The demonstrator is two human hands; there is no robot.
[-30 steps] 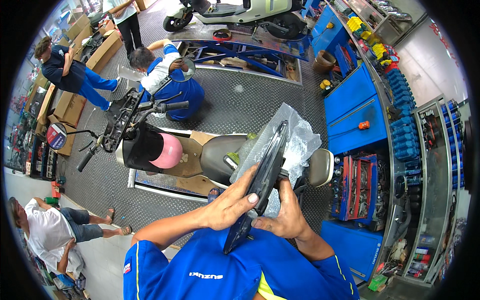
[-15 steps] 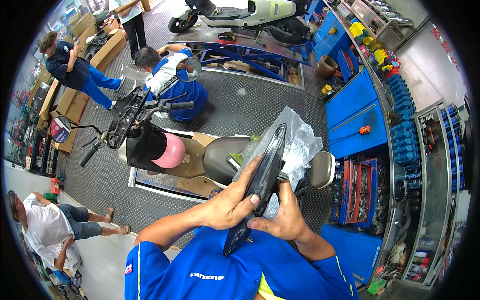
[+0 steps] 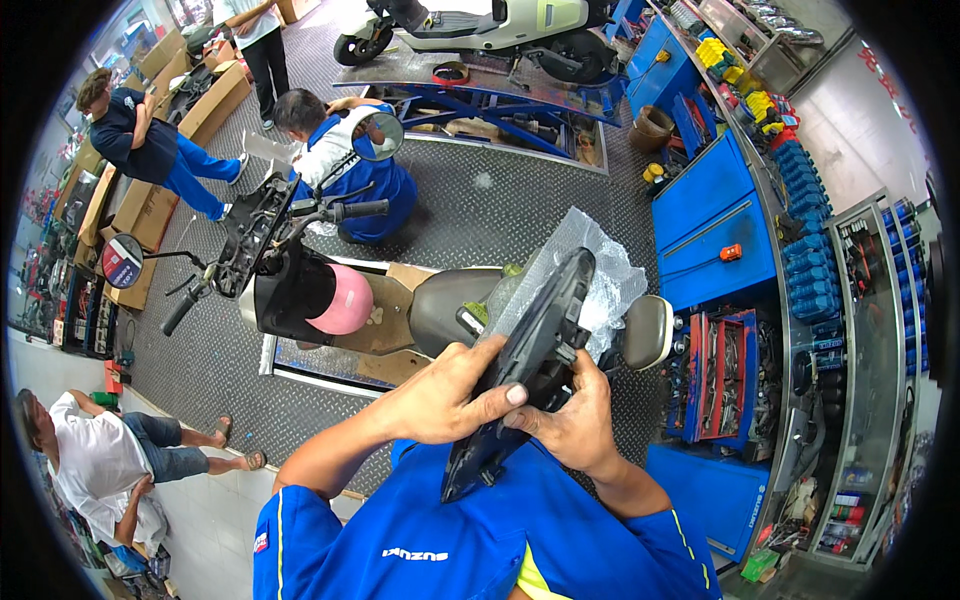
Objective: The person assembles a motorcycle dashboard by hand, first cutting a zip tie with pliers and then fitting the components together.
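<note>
Close to my chest I hold a long black plastic part [image 3: 530,350], pointed at both ends, with clips and brackets on the side facing me. My left hand [image 3: 460,395] is closed around its left edge, thumb on top. My right hand [image 3: 575,415] grips the right edge, thumb and fingers at the brackets. Clear bubble wrap [image 3: 605,275] lies just beyond the part, over the rear of a scooter. The scooter's dark seat [image 3: 435,310], pink helmet [image 3: 345,300] and opened front with bare handlebar [image 3: 365,209] are to the left.
A person in blue and white [image 3: 375,200] crouches by the scooter's front. Other people stand at the left. Blue cabinets [image 3: 705,225] and a red tool drawer [image 3: 720,380] line the right. Another scooter [image 3: 490,35] stands on a lift at the back.
The black part has been tilted in my hands, so more of its bracketed back shows. Both hands still hold it in about the same place.
</note>
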